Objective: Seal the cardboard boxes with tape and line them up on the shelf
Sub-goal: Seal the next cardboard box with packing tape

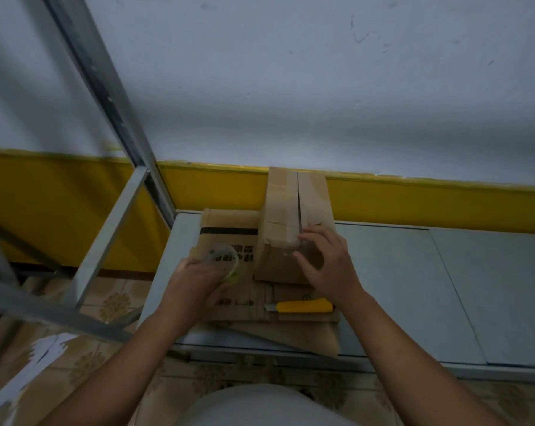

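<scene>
While the left hand curls its fingers round the tape roll, the right hand rests spread fingers, seemingly pressing, on the near end of the cardboard box, which stands on flattened cardboard on the surface near a yellow knife.

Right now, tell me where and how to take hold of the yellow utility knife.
I would grip the yellow utility knife by the middle of its handle, coming down from above with the right hand and pinching its long sides. It lies flat on the flattened cardboard, metal blade end pointing left, so keep off that end.
</scene>
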`<state>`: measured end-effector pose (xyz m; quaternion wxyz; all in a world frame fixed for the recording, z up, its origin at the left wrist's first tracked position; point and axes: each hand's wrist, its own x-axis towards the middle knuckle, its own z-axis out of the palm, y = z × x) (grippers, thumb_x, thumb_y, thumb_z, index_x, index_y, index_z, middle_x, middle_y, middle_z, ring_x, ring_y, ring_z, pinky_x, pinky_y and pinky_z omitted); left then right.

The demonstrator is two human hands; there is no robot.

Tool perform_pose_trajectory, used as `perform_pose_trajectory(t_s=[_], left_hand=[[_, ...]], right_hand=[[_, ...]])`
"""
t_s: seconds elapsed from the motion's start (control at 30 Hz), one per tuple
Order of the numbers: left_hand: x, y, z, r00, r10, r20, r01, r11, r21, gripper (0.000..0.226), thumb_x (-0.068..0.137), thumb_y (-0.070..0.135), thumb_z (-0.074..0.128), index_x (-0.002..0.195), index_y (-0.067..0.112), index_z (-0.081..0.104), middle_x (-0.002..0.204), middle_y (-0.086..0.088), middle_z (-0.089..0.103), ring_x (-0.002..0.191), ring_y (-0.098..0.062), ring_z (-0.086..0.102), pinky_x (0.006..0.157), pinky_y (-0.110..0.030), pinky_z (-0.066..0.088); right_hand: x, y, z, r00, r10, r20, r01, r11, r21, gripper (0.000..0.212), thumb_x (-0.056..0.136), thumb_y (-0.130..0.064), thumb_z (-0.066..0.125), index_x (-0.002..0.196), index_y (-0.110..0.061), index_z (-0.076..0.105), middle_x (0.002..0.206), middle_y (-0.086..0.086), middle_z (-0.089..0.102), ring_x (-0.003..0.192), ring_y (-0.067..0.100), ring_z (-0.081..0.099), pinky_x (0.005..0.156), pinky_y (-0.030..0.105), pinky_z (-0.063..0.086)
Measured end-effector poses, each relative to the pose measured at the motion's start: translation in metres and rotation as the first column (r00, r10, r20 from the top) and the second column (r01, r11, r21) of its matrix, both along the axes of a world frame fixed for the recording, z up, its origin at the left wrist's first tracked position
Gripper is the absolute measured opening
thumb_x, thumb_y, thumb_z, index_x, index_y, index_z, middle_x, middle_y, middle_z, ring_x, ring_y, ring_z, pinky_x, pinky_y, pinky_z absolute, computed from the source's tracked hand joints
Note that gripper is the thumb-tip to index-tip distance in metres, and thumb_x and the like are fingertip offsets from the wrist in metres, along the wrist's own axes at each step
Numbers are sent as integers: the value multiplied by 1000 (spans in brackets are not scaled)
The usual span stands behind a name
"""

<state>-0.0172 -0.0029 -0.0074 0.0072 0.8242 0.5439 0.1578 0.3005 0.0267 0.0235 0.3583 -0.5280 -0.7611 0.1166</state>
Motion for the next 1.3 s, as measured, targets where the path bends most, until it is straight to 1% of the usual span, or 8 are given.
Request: perform_pose_trajectory(t_s=[0.3, 0.47, 0.63, 0.8, 0.93, 1.03, 1.2, 1.3], left_hand=[[33, 9, 100, 953, -276, 127, 238, 937, 256, 13, 99, 34, 66, 100, 23, 73, 98, 10, 74, 94, -12, 68, 98, -41, 48], [67, 27, 117, 914, -357, 190, 315, 923, 222, 16, 99, 36, 65, 103, 23, 72, 97, 8, 74, 92, -12, 66, 101, -30, 41], [84, 37, 123, 914, -333, 232, 307, 941, 140, 24, 98, 40, 61, 111, 25, 73, 102, 10, 74, 95, -11, 65, 100, -28, 37], [92, 45, 135, 789, -374, 488, 441, 897, -25, 19, 95, 48, 69, 80, 38, 63, 70, 15, 59, 68, -9, 57, 76, -30, 48], [92, 52, 135, 664, -339, 666, 530, 842, -101, 30, 98, 48, 65, 82, 25, 72, 75, 7, 64, 70, -16, 63, 57, -41, 50], [96, 54, 131, 641, -288, 711, 508, 854, -112, 19, 99, 48, 64, 85, 39, 72, 75, 13, 67, 68, -13, 64, 55, -27, 46], [93, 62, 130, 772, -273, 574, 423, 895, -144, 37, 98, 57, 58, 78, 29, 71, 64, 9, 63, 56, -14, 59, 48, -30, 40], [86, 70, 135, 960, -157, 231, 202, 961, -187, 69, 91, 82, 37, 79, 25, 74, 61, 6, 60, 53, -8, 54, 49, -33, 42]], right_hand=[[-25, -13, 63, 966, 179, -189, -218, 952, -212, 59, 90, -45, 76, 144, -30, 55, 135, -14, 59, 129, 3, 51, 107, 25, 43], [-22, -8, 79, 950, 61, -307, -84, 994, -63, 38, 85, -25, 84, 121, -18, 74, 103, -12, 70, 100, 5, 66, 87, 27, 57], [-12, -13, 84, 938, 33, -344, -24, 999, 32, 14, 88, -12, 80, 100, -17, 77, 90, -10, 69, 88, 6, 66, 78, 16, 51], [-7, -10, 91, 866, -61, -496, -62, 972, -227, 10, 101, -14, 65, 93, -20, 66, 85, -8, 66, 81, 10, 64, 70, 23, 51], [0, -2, 96, 804, -138, -579, -66, 946, -317, 17, 105, -20, 57, 94, -13, 68, 87, 4, 69, 83, 25, 67, 71, 45, 55], [2, 1, 97, 827, -151, -542, -24, 953, -303, 15, 104, -18, 60, 94, -15, 71, 87, 2, 71, 85, 21, 69, 73, 43, 58], [10, 1, 92, 822, -222, -524, 36, 939, -342, 14, 102, -16, 62, 94, -11, 71, 80, 4, 72, 78, 17, 70, 75, 41, 60], [22, -4, 100, 816, -227, -532, 46, 942, -331, 11, 101, -15, 63, 92, -15, 71, 77, 2, 72, 75, 17, 71, 76, 36, 60]])
